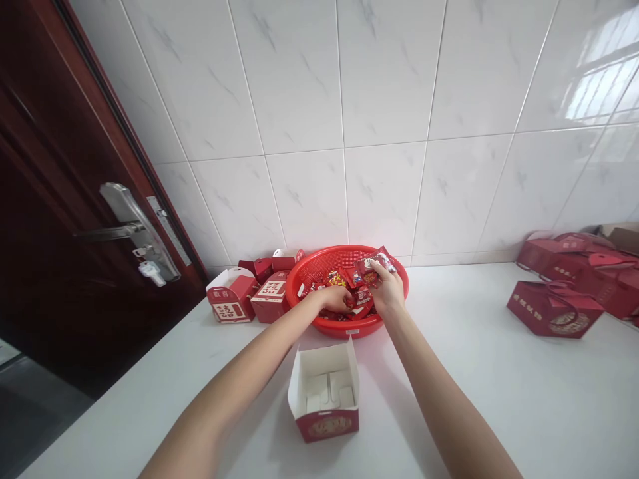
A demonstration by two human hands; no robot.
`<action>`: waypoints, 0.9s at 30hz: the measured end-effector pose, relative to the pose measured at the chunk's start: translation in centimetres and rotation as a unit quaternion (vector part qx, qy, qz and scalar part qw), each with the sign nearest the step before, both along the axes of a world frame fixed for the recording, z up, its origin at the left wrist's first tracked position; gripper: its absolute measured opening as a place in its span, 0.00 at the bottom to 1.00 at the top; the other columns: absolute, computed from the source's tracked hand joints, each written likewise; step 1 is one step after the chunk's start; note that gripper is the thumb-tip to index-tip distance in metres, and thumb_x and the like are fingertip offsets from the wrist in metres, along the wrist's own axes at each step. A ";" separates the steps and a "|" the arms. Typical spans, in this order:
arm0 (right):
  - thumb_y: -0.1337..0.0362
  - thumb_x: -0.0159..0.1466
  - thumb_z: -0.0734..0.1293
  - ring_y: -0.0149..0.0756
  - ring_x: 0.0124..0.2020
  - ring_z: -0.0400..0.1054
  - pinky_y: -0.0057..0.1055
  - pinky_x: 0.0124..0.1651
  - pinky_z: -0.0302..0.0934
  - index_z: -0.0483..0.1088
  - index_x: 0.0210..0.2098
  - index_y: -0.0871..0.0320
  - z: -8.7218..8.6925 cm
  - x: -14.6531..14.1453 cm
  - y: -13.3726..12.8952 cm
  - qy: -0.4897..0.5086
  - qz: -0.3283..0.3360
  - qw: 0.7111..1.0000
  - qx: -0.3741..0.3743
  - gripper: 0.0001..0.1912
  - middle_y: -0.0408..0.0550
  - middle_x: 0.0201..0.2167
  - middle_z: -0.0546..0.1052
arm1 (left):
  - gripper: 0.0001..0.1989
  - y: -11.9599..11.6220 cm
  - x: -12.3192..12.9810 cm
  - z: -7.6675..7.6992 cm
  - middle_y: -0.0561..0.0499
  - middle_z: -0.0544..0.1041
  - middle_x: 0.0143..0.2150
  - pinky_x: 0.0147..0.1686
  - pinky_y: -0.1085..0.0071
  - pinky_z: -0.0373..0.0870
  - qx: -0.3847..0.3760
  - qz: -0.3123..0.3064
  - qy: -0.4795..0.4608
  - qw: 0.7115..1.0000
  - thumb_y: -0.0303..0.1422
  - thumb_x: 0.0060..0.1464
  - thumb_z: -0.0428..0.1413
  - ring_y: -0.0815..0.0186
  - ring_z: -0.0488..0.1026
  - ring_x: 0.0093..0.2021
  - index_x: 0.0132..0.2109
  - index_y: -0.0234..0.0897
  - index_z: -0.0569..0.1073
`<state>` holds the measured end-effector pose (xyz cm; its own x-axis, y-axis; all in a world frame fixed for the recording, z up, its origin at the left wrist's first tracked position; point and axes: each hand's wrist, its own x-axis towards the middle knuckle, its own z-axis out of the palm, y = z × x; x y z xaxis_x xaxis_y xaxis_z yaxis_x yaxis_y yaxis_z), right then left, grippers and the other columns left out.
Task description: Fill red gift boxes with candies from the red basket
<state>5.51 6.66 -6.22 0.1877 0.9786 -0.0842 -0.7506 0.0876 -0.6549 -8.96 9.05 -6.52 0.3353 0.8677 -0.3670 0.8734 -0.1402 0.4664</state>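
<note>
A red plastic basket (349, 330) stands against the tiled wall, with several red wrapped packets (362, 299) inside. My left hand (337, 299) reaches in among the packets, its fingers closed; what they hold, if anything, is too small to tell. At the basket's right side, my right hand (387, 286) grips a red and white packet (382, 258) between thumb and fingers, raised over the rim. Nearer to me, between my forearms, an open red box (327, 426) shows its white inside, with no packets visible in it.
Several red boxes (230, 303) stand left of the basket. On the right are a closed red box (554, 309) and more boxes (574, 259) behind it. A dark red door (54, 199) with keys in its lock is at the left of the white table (474, 332).
</note>
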 end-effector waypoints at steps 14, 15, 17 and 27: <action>0.68 0.44 0.78 0.35 0.28 0.74 0.27 0.27 0.68 0.74 0.28 0.57 0.6 0.0 -0.4 0.010 -0.003 1.000 -0.009 0.13 0.41 0.24 0.79 | 0.02 -0.8 0.1 1.1 0.53 0.72 0.17 0.23 0.69 0.64 0.001 0.046 0.033 0.998 0.31 0.37 0.60 0.63 0.67 0.18 0.24 0.41 0.74; 0.68 0.44 0.77 0.35 0.28 0.74 0.27 0.27 0.68 0.74 0.28 0.57 0.6 0.0 -0.4 0.010 -0.004 1.000 -0.010 0.13 0.41 0.24 0.79 | 0.02 -0.7 0.1 1.1 0.53 0.72 0.17 0.22 0.69 0.63 0.003 0.049 0.033 0.998 0.32 0.37 0.60 0.63 0.67 0.18 0.23 0.40 0.74; 0.67 0.44 0.77 0.34 0.27 0.74 0.27 0.27 0.68 0.74 0.28 0.57 0.7 0.0 -0.5 0.012 -0.003 1.000 -0.012 0.12 0.42 0.24 0.79 | 0.04 -0.4 0.1 1.1 0.53 0.72 0.18 0.22 0.69 0.62 0.005 0.055 0.031 0.998 0.34 0.38 0.61 0.64 0.66 0.19 0.22 0.40 0.74; 0.66 0.44 0.77 0.35 0.27 0.74 0.27 0.26 0.68 0.74 0.28 0.56 0.7 0.0 -0.5 0.004 -0.006 1.000 -0.014 0.12 0.42 0.24 0.79 | 0.08 0.3 -0.4 0.7 0.54 0.67 0.15 0.19 0.69 0.54 -0.063 0.025 0.003 0.998 0.34 0.36 0.61 0.66 0.61 0.18 0.17 0.40 0.71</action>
